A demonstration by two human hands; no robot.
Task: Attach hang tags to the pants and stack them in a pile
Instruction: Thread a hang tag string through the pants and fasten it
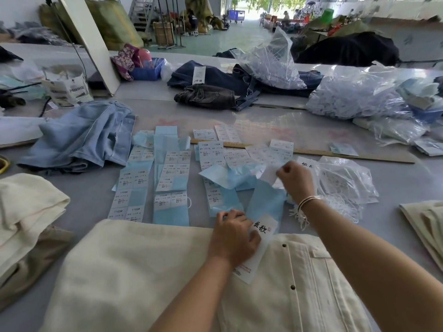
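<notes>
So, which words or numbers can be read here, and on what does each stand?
"1103#": on the sticker sheets, with size letters such as "L" and "XL".
Two black brush characters, not surely readable: on the hang tag in the left hand.
Finer sticker print, the bag text: too blurred.

Both forearms bare, no sleeves. Right wrist: several thin white cord bracelets (309, 202), frayed tassel ends hanging.

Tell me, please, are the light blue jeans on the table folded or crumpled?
Crumpled: the light blue jeans lie bunched in uneven folds.
</notes>
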